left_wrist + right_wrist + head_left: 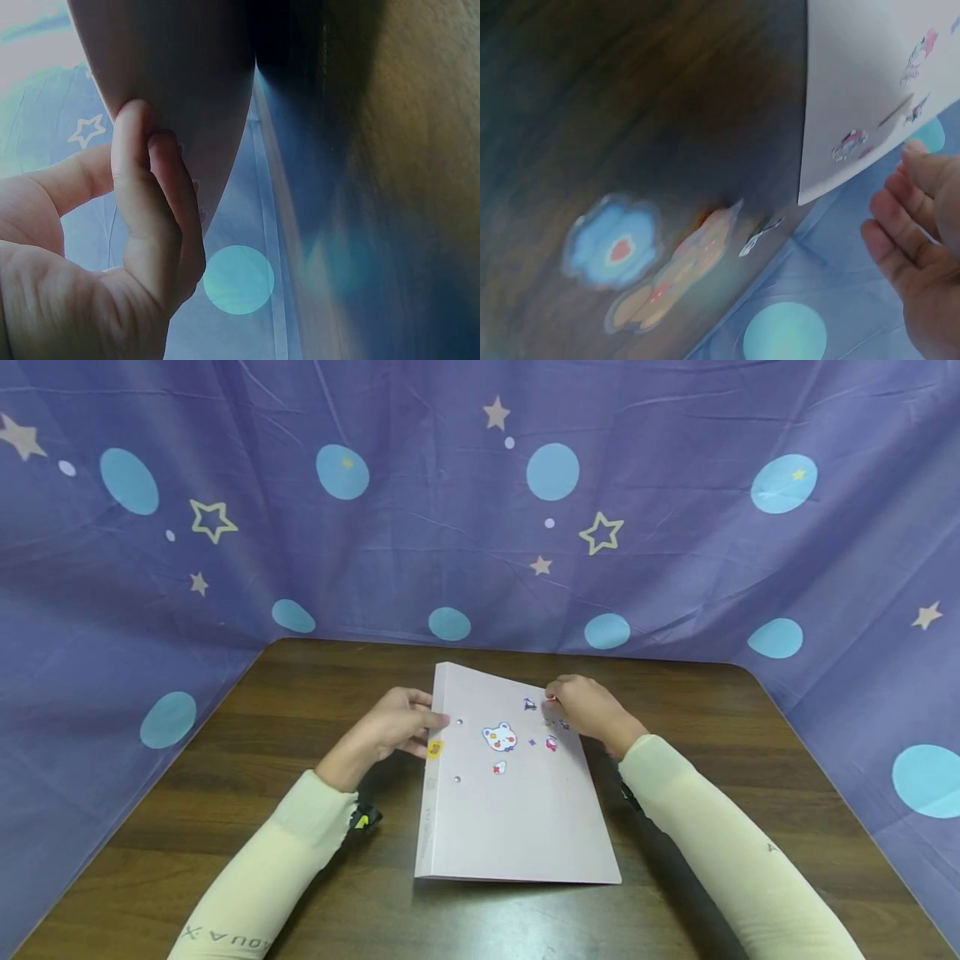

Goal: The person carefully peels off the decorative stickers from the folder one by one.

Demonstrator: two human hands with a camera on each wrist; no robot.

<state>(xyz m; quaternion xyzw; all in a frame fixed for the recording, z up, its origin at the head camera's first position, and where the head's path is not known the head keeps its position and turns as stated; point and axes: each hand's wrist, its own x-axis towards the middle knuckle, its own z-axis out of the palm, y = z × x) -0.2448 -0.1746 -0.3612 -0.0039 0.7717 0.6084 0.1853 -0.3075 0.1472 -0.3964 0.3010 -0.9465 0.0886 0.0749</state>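
A pale pink file folder [517,818] with animal stickers on its front stands raised above the table, its spine to the left. My left hand [397,722] grips the spine edge, thumb on the front and fingers behind. In the left wrist view, those fingers [142,187] bend against the folder's underside [180,45]. At the upper right edge is my right hand [588,706]. One fingertip meets the folder's edge in the right wrist view, while the other fingers [896,225] stay loosely bent and apart from the folder [855,67].
The brown wooden table [247,752] carries the work. A blue flower sticker [615,244] and a tan bear-like sticker [679,274] show on the dark surface in the right wrist view; the head view does not show them. A blue patterned curtain [450,527] encloses the table's back and sides.
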